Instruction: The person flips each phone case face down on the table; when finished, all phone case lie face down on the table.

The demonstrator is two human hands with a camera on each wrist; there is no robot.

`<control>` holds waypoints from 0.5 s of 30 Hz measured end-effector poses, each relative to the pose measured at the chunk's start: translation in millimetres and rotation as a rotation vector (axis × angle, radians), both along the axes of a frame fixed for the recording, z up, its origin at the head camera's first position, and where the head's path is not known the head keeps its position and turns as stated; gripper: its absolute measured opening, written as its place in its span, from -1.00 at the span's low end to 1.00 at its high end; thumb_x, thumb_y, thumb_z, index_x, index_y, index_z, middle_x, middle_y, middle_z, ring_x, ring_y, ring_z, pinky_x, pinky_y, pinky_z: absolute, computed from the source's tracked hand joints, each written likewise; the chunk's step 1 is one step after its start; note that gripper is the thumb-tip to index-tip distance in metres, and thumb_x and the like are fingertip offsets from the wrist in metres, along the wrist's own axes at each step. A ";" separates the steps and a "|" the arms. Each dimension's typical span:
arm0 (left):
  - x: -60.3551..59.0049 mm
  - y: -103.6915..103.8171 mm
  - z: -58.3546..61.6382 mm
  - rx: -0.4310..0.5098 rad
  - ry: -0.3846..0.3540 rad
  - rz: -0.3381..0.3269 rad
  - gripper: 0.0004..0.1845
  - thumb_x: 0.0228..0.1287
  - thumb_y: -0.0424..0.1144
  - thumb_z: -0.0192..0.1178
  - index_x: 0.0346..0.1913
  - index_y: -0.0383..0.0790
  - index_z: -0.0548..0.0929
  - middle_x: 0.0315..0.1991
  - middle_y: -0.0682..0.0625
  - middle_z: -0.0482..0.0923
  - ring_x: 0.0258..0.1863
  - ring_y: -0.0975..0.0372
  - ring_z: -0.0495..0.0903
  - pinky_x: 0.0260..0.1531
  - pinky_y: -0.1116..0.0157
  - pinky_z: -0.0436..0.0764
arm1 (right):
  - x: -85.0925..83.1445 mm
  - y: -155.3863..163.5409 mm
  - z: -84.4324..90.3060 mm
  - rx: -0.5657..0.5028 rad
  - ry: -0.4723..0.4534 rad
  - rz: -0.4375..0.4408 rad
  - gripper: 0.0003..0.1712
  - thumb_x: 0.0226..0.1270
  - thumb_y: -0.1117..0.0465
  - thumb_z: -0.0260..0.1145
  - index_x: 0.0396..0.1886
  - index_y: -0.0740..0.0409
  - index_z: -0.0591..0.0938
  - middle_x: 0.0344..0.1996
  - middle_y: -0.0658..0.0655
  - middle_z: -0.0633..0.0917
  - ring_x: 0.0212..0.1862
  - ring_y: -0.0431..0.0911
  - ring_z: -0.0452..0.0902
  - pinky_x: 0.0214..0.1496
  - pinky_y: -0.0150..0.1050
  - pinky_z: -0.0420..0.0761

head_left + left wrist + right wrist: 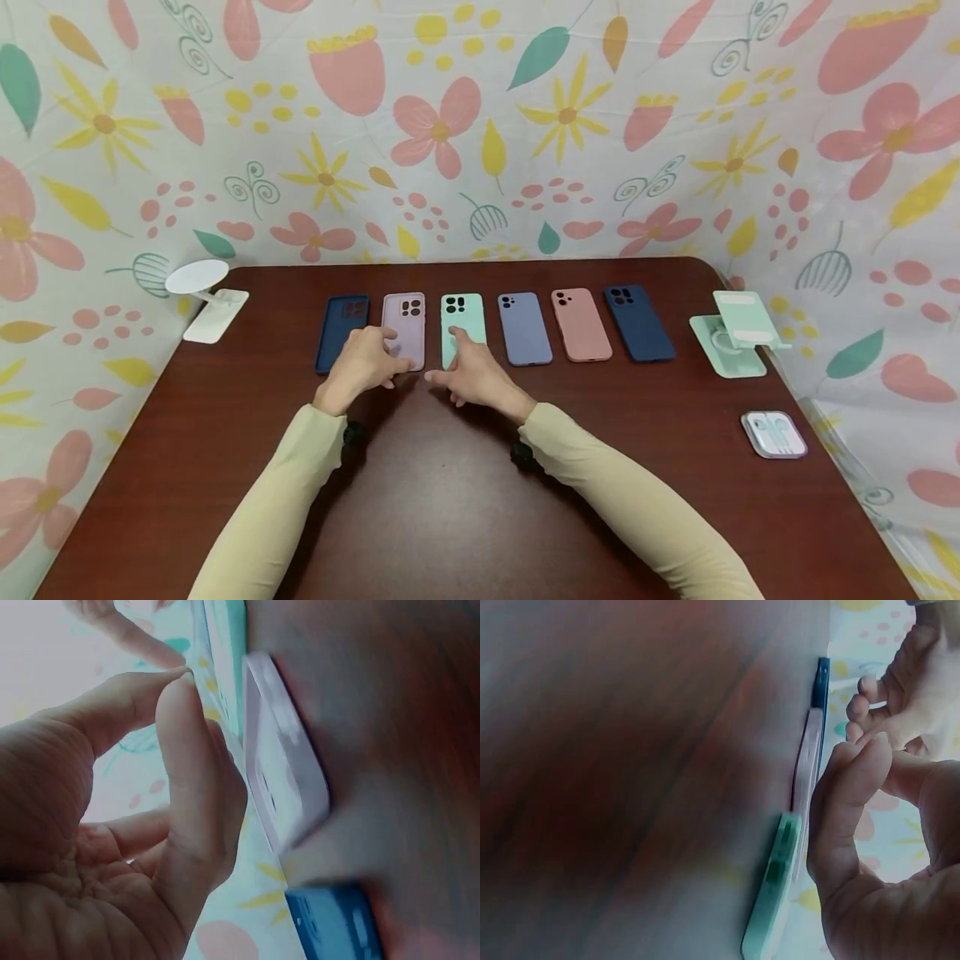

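Six phone cases lie in a row on the dark table (450, 500). From the left they are dark blue (342, 332), lilac (405, 317), mint (465, 310), periwinkle (524, 328), pink (581, 324) and navy (639, 323). My left hand (378, 357) hovers over the lilac case's near end (289, 772), fingers loosely bent, holding nothing. My right hand (459, 367) sits at the near end of the mint case (772, 900). Its forefinger reaches onto that case. I cannot tell whether it touches.
A white stand (206, 300) sits at the table's left edge. A mint phone stand (738, 333) and a small clear earphone box (774, 434) are on the right. Flowered cloth (480, 125) hangs behind and to both sides.
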State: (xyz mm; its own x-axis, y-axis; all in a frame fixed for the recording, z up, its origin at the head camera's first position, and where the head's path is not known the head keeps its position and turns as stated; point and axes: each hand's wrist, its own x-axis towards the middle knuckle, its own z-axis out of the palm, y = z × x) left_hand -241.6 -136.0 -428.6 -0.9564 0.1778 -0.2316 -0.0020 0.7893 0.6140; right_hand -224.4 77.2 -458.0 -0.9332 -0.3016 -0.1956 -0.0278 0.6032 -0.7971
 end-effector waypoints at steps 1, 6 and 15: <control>-1.0 -3.5 0.7 -0.007 0.001 0.007 -0.21 0.42 -0.11 0.48 0.57 -0.42 0.47 -0.08 -0.29 0.83 -0.55 0.22 0.84 -0.06 0.11 0.86 | 0.1 -3.0 -0.6 -0.004 -0.001 0.005 0.15 0.49 0.06 0.52 0.79 0.25 0.02 -0.56 0.12 0.76 -0.67 -0.10 0.67 -0.52 -0.21 0.72; -8.9 -18.9 2.1 -0.024 -0.035 0.039 -0.18 0.44 -0.12 0.46 0.60 -0.43 0.40 -0.28 -0.17 0.85 -0.46 0.15 0.87 0.19 -0.04 0.79 | -1.9 -17.9 -0.9 -0.018 -0.021 0.022 0.12 0.53 0.08 0.50 0.79 0.27 0.02 -0.55 0.12 0.76 -0.67 -0.12 0.65 -0.50 -0.22 0.74; -17.1 -28.5 -6.6 -0.053 -0.152 0.019 -0.11 0.45 -0.07 0.45 0.65 -0.42 0.32 -0.40 -0.12 0.85 -0.49 0.22 0.86 0.48 -0.14 0.59 | -24.3 -44.8 -20.6 0.032 -0.135 0.024 0.18 0.48 0.09 0.52 0.75 0.41 -0.01 -0.62 0.14 0.75 -0.67 -0.07 0.73 -0.51 -0.23 0.77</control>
State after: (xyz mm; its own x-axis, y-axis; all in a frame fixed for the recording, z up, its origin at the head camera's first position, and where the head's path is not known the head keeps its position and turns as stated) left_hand -258.7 -164.6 -435.2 -0.9128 0.1436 -0.3824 -0.1068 0.8197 0.5628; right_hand -248.7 32.4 -478.5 -0.8904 -0.3151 -0.3285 0.0633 0.6291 -0.7748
